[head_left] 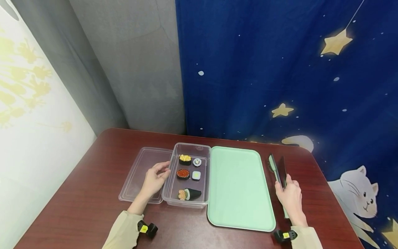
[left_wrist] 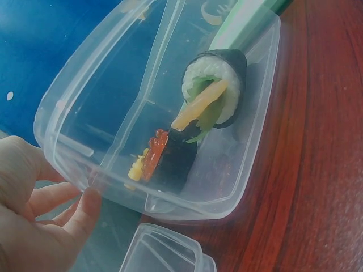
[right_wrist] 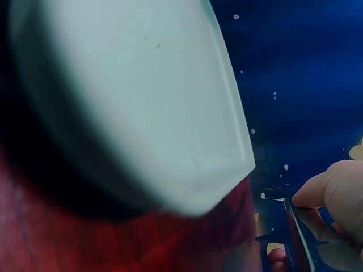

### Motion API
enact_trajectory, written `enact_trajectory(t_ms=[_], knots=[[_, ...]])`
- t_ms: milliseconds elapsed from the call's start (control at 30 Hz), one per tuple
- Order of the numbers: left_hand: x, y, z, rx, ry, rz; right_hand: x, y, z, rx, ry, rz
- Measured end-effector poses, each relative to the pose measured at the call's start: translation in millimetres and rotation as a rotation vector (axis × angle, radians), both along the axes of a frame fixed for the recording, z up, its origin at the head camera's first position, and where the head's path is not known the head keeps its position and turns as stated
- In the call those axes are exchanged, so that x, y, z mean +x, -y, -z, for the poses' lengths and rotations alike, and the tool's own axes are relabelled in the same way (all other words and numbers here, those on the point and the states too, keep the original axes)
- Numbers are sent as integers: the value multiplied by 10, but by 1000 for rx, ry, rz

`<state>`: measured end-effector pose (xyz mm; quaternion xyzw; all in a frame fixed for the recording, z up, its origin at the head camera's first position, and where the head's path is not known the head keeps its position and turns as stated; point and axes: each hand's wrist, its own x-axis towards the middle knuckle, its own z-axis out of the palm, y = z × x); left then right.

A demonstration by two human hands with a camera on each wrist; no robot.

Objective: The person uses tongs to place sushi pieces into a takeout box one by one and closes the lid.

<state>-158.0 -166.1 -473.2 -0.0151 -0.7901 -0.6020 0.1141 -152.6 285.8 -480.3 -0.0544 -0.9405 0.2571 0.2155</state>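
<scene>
In the head view my left hand (head_left: 156, 178) is at the left wall of a clear plastic box (head_left: 186, 204), its fingertips touching the side near the rim. The box holds a corn-topped sushi (head_left: 185, 159), a roe-topped sushi (head_left: 183, 174), two small rolls and a hand roll (head_left: 191, 194). Close up in the left wrist view, the hand roll (left_wrist: 218, 90) shows rice and filling. My right hand (head_left: 291, 199) grips what look like tongs (head_left: 282, 171), their two arms spread apart, right of a pale green tray (head_left: 237, 186). In the right wrist view the hand covers part of them.
The box's clear lid (head_left: 136, 180) lies flat to its left, partly under the left hand. The tray stands close against the box's right side. All of it is on a reddish-brown table (head_left: 90, 180), with a blue star-patterned curtain (head_left: 236, 86) behind.
</scene>
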Motion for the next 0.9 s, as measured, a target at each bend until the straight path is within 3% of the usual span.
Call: enact_trajectory(t_ms=[267, 600, 700, 900], knots=[[6, -3, -4, 15, 7, 0, -20, -38, 92, 35, 69, 12], [22, -5, 0, 24, 3, -5, 24, 17, 17, 76, 255, 6], [41, -1, -8, 2, 20, -10, 48, 85, -32, 85, 193, 11], [90, 77, -53, -71, -4, -48, 67, 304, -166, 24, -100, -72]])
